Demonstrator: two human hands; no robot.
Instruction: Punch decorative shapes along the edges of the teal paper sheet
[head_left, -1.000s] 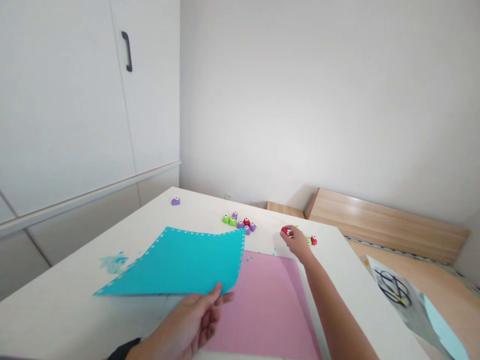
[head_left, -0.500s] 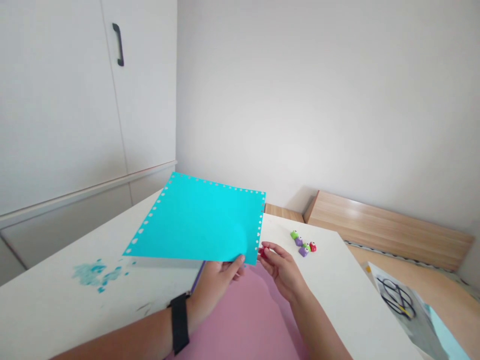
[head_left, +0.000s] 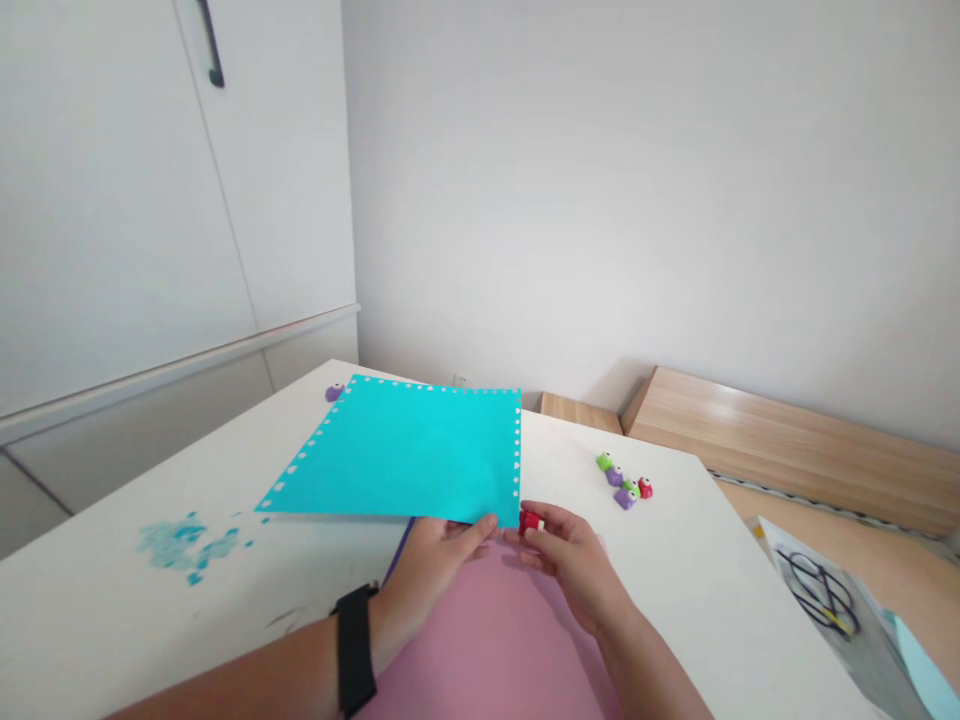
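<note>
Apparently, blue sheet is edge-punched except at 6 o'clock; it's pinched by fingers of left hand, red punch by right hand.

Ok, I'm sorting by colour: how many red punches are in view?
2: one red punch in the right hand, at the near right corner of the blue sheet; a second red punch on the table, further right. The sheet may hide more.

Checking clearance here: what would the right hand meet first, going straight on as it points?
Most likely the blue sheet, at its near right corner, beside the red piece that the right hand holds. The left hand, gripping that sheet, is close too; depth there is unclear.
</note>
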